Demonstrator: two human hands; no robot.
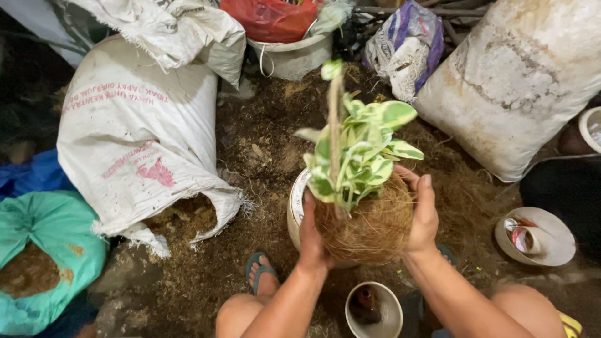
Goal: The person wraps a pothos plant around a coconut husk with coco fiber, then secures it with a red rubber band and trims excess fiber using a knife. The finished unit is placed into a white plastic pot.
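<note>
- On a soil-strewn floor [263, 150], between piled sacks, a coir-wrapped root ball [369, 228] cupped from both sides, lifted just above a pale pot [295, 209] standing at its left.
- From the top of the ball, a variegated green-and-cream plant [357, 156], tied along a slim upright stake [335, 125].
- Left hand [311, 235] pressed flat against the left flank of the fibre, fingers curved round and mostly hidden behind it.
- Right hand [424, 216] laid against the right flank, palm inward, fingers stretched up over the shoulder of the ball; neither grip closed to a fist, both spread wide and squeezing the coir between them.
- Best handled, by the look of it, with even pressure from both palms, the ball turned little by little so the loose fibre packs round, and the stake kept upright so the stems escape crushing.
- At left, a slumped white sack [138, 138] spilling brown husk; beyond it, near left, a teal bag [56, 231].
- At far right, a second large grey-white sack [519, 81].
- Near, between the knees, a small white bowl [374, 311] with a dark object inside; at near right, a shallow dish [535, 236] holding a roll of tape.
- Below the pot, a foot in a green sandal [260, 272].
</note>
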